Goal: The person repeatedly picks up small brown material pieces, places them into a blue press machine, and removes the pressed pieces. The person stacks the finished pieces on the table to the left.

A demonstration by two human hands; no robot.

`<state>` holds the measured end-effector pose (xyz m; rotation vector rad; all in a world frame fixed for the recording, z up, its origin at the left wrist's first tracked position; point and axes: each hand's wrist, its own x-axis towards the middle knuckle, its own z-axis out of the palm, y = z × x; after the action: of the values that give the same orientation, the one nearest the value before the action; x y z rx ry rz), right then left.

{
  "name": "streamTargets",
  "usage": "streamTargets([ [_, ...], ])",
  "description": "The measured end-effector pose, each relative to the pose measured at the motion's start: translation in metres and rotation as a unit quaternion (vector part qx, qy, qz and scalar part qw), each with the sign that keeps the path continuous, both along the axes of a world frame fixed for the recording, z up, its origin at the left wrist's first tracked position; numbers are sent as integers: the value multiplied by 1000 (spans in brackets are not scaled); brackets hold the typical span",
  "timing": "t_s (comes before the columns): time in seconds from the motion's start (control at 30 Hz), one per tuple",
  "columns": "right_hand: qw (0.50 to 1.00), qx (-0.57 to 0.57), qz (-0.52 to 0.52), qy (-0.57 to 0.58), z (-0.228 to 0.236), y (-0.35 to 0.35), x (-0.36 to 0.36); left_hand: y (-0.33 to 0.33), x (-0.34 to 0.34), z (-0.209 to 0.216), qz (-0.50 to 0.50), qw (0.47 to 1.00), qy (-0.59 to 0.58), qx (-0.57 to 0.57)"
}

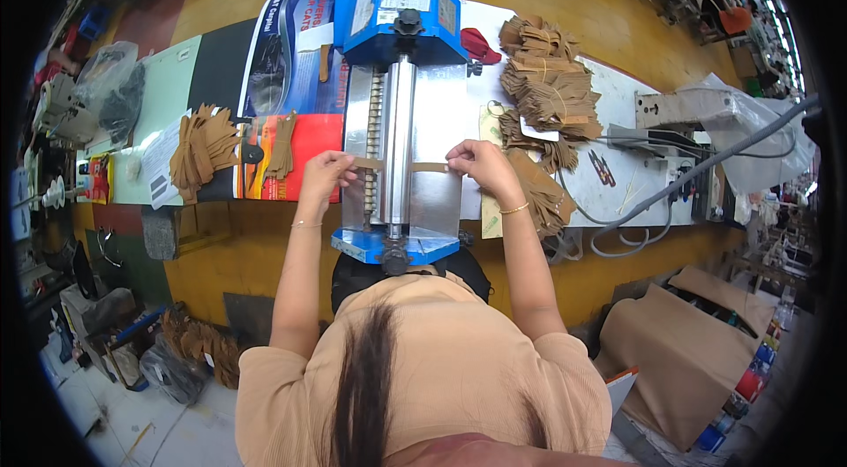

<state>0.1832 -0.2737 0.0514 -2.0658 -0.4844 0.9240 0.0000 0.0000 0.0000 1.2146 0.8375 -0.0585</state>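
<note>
A narrow brown strip, leather-like, runs crosswise at the steel roller of a blue roller machine. The roller hides its middle, so I cannot tell whether it is one piece or two. My left hand pinches the end on the left, beside a row of small ribbed rings. On the right, fingertips of my right hand are closed on the other end, above the bare metal plate.
Bundled brown strips are heaped on the right of the table, near small snips. More strips lie at left by a smaller bunch. A grey hose arches over the right side. A black knob juts toward me.
</note>
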Motion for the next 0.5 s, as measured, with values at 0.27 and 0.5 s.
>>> streamTargets([
  [0.27, 992, 25, -124, -2, -12, -48, -3, 33, -20, 24, 26, 999, -2, 30],
  [0.5, 979, 59, -192, 26, -6, -70, -10, 70, -29, 37, 20, 996, -30, 80],
])
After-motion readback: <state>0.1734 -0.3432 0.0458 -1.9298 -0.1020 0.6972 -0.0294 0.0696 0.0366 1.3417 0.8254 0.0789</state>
